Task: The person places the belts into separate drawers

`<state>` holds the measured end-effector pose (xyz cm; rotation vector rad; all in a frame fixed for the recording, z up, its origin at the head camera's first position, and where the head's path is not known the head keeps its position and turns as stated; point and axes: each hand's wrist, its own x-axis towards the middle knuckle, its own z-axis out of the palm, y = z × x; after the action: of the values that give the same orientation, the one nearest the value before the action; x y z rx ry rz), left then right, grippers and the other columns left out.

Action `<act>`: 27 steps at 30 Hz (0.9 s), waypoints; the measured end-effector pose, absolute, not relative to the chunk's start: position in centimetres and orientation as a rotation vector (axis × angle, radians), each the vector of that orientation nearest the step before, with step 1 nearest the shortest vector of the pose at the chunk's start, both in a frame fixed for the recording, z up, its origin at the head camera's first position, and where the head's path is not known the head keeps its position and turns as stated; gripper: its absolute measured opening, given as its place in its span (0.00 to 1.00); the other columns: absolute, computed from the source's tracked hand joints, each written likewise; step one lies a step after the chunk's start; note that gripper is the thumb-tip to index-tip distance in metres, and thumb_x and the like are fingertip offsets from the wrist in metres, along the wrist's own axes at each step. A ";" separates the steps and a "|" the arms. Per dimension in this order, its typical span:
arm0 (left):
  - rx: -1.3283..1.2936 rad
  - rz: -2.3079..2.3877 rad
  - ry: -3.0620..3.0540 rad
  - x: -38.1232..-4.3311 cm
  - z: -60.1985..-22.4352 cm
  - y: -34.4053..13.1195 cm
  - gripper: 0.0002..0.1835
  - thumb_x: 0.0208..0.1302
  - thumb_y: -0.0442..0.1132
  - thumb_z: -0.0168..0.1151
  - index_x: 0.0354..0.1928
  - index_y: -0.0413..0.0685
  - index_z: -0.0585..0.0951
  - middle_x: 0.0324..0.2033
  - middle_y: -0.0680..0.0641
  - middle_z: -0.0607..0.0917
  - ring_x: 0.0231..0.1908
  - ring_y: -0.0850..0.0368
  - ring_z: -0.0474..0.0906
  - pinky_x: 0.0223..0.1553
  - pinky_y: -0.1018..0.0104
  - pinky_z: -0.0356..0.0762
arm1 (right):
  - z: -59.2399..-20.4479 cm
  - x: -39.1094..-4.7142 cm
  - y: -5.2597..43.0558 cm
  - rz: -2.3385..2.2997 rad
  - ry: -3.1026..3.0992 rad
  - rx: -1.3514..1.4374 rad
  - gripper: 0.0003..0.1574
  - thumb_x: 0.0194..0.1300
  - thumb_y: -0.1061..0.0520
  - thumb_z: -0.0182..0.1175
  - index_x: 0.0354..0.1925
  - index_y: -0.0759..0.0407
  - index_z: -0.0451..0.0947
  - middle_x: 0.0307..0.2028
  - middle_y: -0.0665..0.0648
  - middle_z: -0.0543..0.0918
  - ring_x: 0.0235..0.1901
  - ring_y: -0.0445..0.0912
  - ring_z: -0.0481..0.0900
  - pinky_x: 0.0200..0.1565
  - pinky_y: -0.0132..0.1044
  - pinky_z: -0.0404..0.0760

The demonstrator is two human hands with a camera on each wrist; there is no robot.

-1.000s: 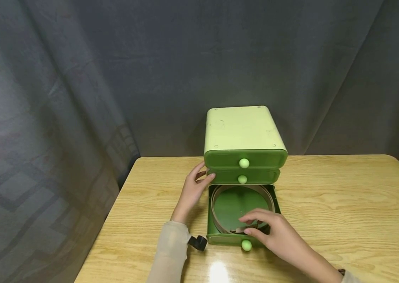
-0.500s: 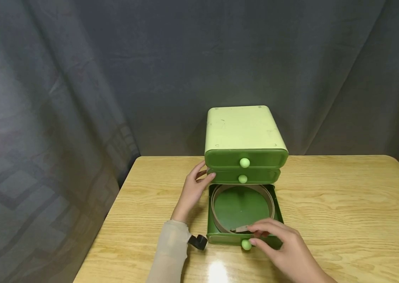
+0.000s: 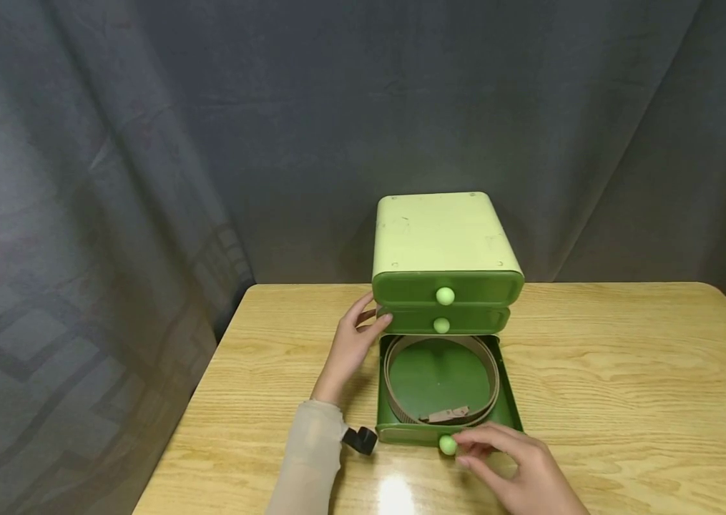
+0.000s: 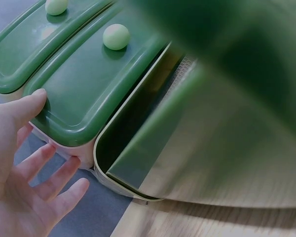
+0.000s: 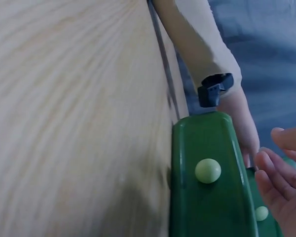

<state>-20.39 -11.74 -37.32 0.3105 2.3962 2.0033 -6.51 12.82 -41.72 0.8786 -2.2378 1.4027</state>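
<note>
A coiled brown belt [image 3: 494, 375] lies in the pulled-out bottom drawer [image 3: 395, 435] of a small green cabinet [image 3: 443, 229]. Its flat end piece [image 3: 448, 414] rests near the drawer's front. My left hand [image 3: 347, 350] steadies the cabinet's left side; in the left wrist view the thumb touches the middle drawer's front [image 4: 84, 84] and the other fingers spread along the side. My right hand [image 3: 517, 461] is beside the bottom drawer's round light-green knob [image 3: 448, 445]. In the right wrist view its fingers are loosely bent and apart from that knob [image 5: 207, 171].
The top and middle drawers, with knobs [image 3: 445, 296] of their own, are closed. The cabinet stands on a wooden table [image 3: 626, 372], with a dark grey curtain [image 3: 311, 143] behind and at the left. A black wrist mount [image 3: 360, 440] sticks out from the left sleeve.
My right hand has drawn back from the belt's end piece toward the front knob, uncovering the end piece. My left hand and the cabinet stay put.
</note>
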 end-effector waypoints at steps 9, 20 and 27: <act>0.316 2.013 2.396 -20.3 -37.3 -11.7 0.32 0.71 0.39 0.61 0.74 0.45 0.64 0.72 0.39 0.63 0.65 0.38 0.67 0.60 0.49 0.74 | -42.5 -6.1 13.3 1.413 -2.388 0.828 0.19 0.53 0.68 0.73 0.43 0.54 0.85 0.35 0.45 0.85 0.31 0.34 0.80 0.30 0.30 0.81; 0.321 2.022 2.402 -20.3 -37.4 -11.7 0.31 0.71 0.38 0.61 0.73 0.44 0.65 0.71 0.38 0.63 0.65 0.38 0.67 0.60 0.49 0.74 | -43.6 -6.6 14.0 1.354 -2.586 0.833 0.16 0.59 0.61 0.71 0.47 0.57 0.84 0.38 0.51 0.85 0.32 0.31 0.78 0.29 0.30 0.80; 0.313 2.021 2.401 -20.4 -37.5 -11.7 0.31 0.71 0.39 0.61 0.74 0.45 0.65 0.72 0.39 0.63 0.65 0.38 0.67 0.60 0.49 0.74 | -43.2 -7.1 14.1 1.442 -2.821 0.779 0.19 0.65 0.52 0.67 0.52 0.56 0.83 0.41 0.51 0.85 0.33 0.31 0.78 0.32 0.31 0.80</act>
<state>-20.41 -11.71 -37.51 0.3126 2.4010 2.0209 -7.08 14.07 -43.21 0.7789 -2.8209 1.4417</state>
